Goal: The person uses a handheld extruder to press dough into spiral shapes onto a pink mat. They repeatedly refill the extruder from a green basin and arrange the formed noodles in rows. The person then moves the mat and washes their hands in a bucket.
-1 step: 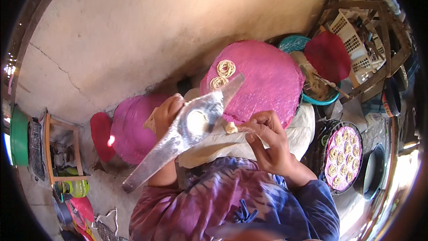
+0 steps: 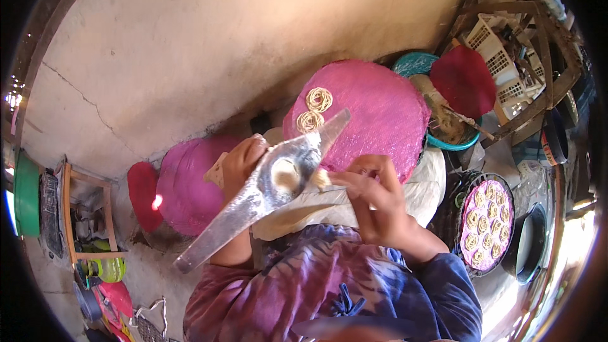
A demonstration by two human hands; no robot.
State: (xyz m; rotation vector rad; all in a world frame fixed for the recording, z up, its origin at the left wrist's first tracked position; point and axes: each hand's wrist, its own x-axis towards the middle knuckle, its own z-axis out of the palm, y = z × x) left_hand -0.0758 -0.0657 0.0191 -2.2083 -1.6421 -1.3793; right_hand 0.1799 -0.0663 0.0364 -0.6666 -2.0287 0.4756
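Left hand [image 2: 239, 159] grips long, silvery metal tool [image 2: 263, 183], slanting lower-left to upper-right.
Blurred right hand [image 2: 380, 197], half-curled, touches pale lump [image 2: 321, 179], grip unclear; lettering marks black rounded object [image 2: 555, 134].

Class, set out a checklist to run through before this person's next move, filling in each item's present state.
1. Long, flat silver metal tool with a round cup is held by the left hand: ok.
2. Pale material shows in the round cup: ok.
3. Small pale lump is firmly gripped by the right hand: cannot tell, hand blurred.
4. Two pale coils of thin strands lie on the large round pink disc: ok.
5. Tool's tip is off the disc: cannot tell, they overlap in this view.
6. Right hand is well away from the tool: not ok, fingertips close beside it.
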